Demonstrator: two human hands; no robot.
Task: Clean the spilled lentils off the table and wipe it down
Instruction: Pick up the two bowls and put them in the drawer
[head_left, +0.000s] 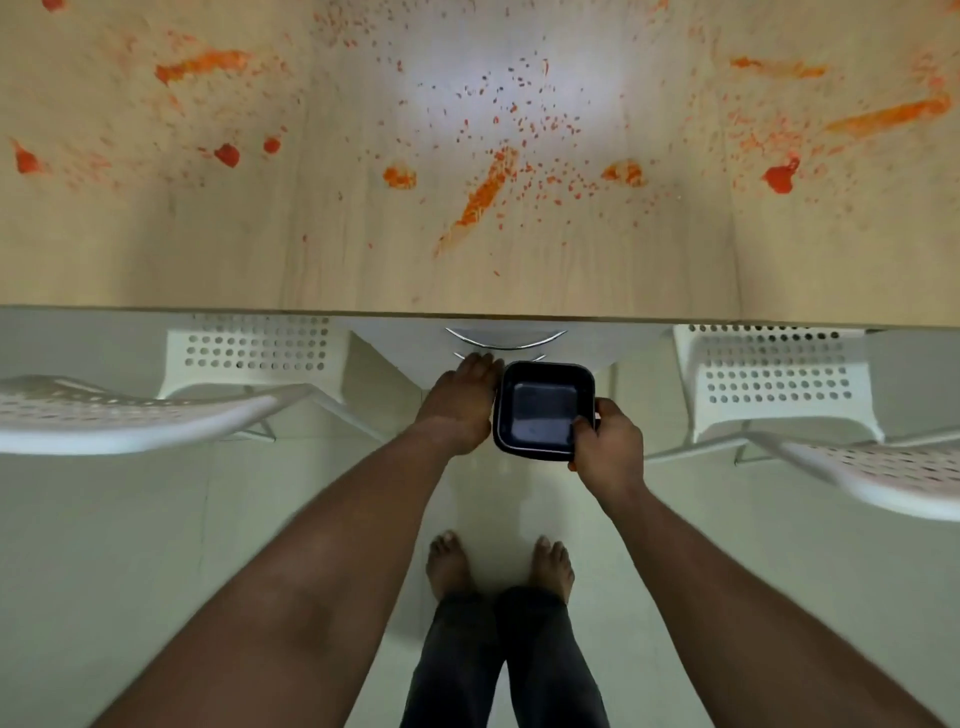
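Both hands hung just below the near edge of the worktop (156, 270), side by side and close to the person's middle. Right hand (608, 441) gripped a small black tray (543, 410) by its near right corner, thumb hooked over the rim and the fingers curled under, with the tray held level and its hollow facing up; it looked empty. Left hand (462, 402) was flat and relaxed, fingers straight and pointing toward the worktop edge, its side just beside the tray's left wall; whether it touched the tray could not be told.

Spilled lentils (483, 195) lay ahead of and above both hands, scattered across the wooden top in loose grains and a few thicker orange streaks. The nearest streak ran on a slant, its lower end toward the left and close to the near edge, its upper end farther off to the right, and it lay almost straight ahead of the hands. Red blobs (779, 176) and more smears sat well apart to either side. White perforated chairs (249, 353) stood left and right under the edge.

Judging from this, the tray was placed to catch lentils at the edge, and the free left hand, slightly nearer the streak's lower end, seemed the likely one to sweep them toward it.
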